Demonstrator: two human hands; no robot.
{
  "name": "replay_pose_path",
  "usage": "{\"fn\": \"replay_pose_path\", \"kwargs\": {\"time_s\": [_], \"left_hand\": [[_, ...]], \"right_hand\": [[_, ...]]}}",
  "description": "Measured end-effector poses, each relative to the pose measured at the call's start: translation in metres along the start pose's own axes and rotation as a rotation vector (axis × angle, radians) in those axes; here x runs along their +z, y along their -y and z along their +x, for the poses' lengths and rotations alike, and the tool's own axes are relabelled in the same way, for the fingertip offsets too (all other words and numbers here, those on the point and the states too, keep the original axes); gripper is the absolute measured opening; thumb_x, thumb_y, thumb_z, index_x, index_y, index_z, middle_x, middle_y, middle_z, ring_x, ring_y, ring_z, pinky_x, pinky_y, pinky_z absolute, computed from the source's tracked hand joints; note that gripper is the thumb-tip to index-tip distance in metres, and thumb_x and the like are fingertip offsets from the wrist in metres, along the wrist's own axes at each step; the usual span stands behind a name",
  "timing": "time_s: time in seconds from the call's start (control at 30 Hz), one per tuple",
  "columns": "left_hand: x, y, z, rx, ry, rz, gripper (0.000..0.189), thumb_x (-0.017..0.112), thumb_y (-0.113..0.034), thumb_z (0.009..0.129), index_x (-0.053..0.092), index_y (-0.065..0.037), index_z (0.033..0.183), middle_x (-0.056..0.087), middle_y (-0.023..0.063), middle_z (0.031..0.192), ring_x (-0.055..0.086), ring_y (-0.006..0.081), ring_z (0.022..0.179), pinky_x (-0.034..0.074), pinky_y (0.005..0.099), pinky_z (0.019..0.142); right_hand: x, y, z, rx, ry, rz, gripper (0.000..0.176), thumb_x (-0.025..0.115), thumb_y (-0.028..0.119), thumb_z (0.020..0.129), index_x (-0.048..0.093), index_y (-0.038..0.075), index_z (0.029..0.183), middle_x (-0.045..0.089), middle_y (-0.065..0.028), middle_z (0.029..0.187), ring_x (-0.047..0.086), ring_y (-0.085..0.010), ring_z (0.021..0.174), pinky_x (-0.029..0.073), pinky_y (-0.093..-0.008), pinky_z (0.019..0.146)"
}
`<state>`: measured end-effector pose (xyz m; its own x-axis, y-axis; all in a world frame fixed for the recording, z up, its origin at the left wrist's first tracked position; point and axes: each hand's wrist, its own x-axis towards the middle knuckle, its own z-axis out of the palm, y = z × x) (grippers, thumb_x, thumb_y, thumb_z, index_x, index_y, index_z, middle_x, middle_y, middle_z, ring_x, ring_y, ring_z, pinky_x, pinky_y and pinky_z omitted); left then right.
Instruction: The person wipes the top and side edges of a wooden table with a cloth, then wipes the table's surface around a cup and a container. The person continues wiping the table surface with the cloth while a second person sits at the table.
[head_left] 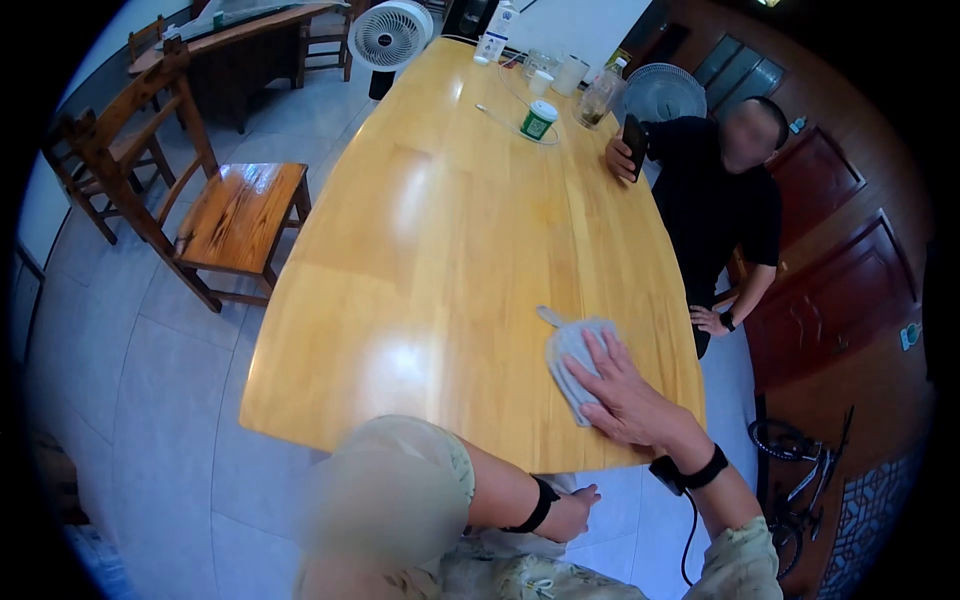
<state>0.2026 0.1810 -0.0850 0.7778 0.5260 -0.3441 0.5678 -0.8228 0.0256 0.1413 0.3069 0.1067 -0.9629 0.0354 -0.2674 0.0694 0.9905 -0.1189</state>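
My right hand lies on a folded grey cloth with its fingers spread, palm down. The cloth is flat against the wooden table near its right front corner, and a small loop sticks out at its far end. Beyond the table's front edge, low and close to my body, hangs my left hand. Its fingers are loosely extended toward the right, and I see nothing in them. Part of that hand is turned away from view.
A person in black sits at the right side with a phone. At the far end stand a green-and-white cup, a jar, a carton and a cable. A wooden chair and a fan stand left.
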Motion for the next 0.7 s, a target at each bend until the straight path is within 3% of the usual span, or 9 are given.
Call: {"fn": "replay_pose_path", "kwargs": {"time_s": [0.17,0.27,0.37,0.5,0.53,0.6,0.63,0.7], "left_hand": [[0.031,-0.007,0.031,-0.06,-0.06,-0.063,0.06,0.045,-0.039,0.098,0.04,-0.025,0.156,0.028,0.0245,0.164,0.015,0.0423,0.154,0.012,0.0598,0.123],[0.025,0.004,0.027,-0.047,-0.046,-0.057,0.062,0.046,-0.04,0.097,0.038,-0.024,0.157,0.027,0.0252,0.165,0.015,0.0434,0.154,0.012,0.0603,0.123],[0.001,0.007,0.005,-0.003,0.01,-0.038,0.065,0.048,-0.041,0.096,0.037,-0.024,0.158,0.028,0.0267,0.164,0.015,0.0437,0.154,0.013,0.0612,0.123],[-0.016,0.007,-0.018,0.01,0.024,-0.106,0.061,0.047,-0.038,0.097,0.042,-0.023,0.156,0.03,0.029,0.162,0.018,0.0439,0.154,0.014,0.0608,0.123],[-0.005,0.005,-0.009,0.02,0.03,-0.097,0.061,0.047,-0.038,0.097,0.042,-0.023,0.156,0.03,0.029,0.162,0.018,0.0439,0.154,0.014,0.0608,0.123],[0.025,-0.004,0.018,-0.19,-0.062,-0.407,0.078,0.046,-0.047,0.104,0.018,-0.003,0.161,0.015,0.0169,0.17,0.016,0.0333,0.155,0.015,0.0484,0.126],[0.021,-0.002,0.017,-0.179,-0.058,-0.4,0.078,0.046,-0.047,0.104,0.018,-0.003,0.161,0.015,0.0169,0.17,0.016,0.0333,0.155,0.015,0.0484,0.126],[0.004,0.003,0.005,-0.159,-0.01,-0.504,0.082,0.045,-0.046,0.105,0.015,0.009,0.157,0.011,0.0222,0.169,0.014,0.0321,0.156,0.015,0.0497,0.126]], "right_hand": [[-0.01,0.022,0.081,-0.296,-0.04,-0.089,0.065,0.047,0.043,0.102,0.031,0.017,0.16,0.018,-0.0334,0.163,0.014,-0.0622,0.147,0.012,-0.0628,0.122],[-0.012,0.035,0.129,-0.336,-0.092,-0.166,0.067,0.047,0.045,0.102,0.029,0.019,0.161,0.02,-0.0337,0.162,0.018,-0.0617,0.146,0.015,-0.0642,0.121],[0.001,0.025,0.184,-0.325,-0.262,-0.189,0.068,0.046,0.047,0.102,0.027,0.02,0.162,0.021,-0.0335,0.162,0.02,-0.0603,0.146,0.019,-0.0662,0.119],[-0.015,0.002,0.24,-0.188,-0.277,-0.207,0.067,0.039,0.049,0.105,0.022,0.02,0.163,0.022,-0.0361,0.16,0.019,-0.0606,0.146,0.016,-0.0637,0.12],[-0.019,-0.006,0.251,-0.111,-0.253,-0.191,0.068,0.039,0.051,0.104,0.023,0.02,0.163,0.022,-0.0327,0.162,0.019,-0.0589,0.147,0.018,-0.0643,0.12],[-0.028,-0.029,0.262,-0.018,-0.233,-0.17,0.069,0.039,0.053,0.103,0.024,0.021,0.163,0.021,-0.0293,0.164,0.019,-0.0572,0.148,0.02,-0.0648,0.12],[-0.034,-0.04,0.266,0.056,-0.201,-0.133,0.071,0.039,0.055,0.103,0.023,0.021,0.163,0.02,-0.0276,0.165,0.018,-0.0559,0.149,0.018,-0.0643,0.12],[-0.041,-0.067,0.272,0.14,-0.172,-0.089,0.072,0.038,0.057,0.102,0.023,0.021,0.163,0.018,-0.0259,0.166,0.016,-0.0546,0.15,0.017,-0.0638,0.121]]}}
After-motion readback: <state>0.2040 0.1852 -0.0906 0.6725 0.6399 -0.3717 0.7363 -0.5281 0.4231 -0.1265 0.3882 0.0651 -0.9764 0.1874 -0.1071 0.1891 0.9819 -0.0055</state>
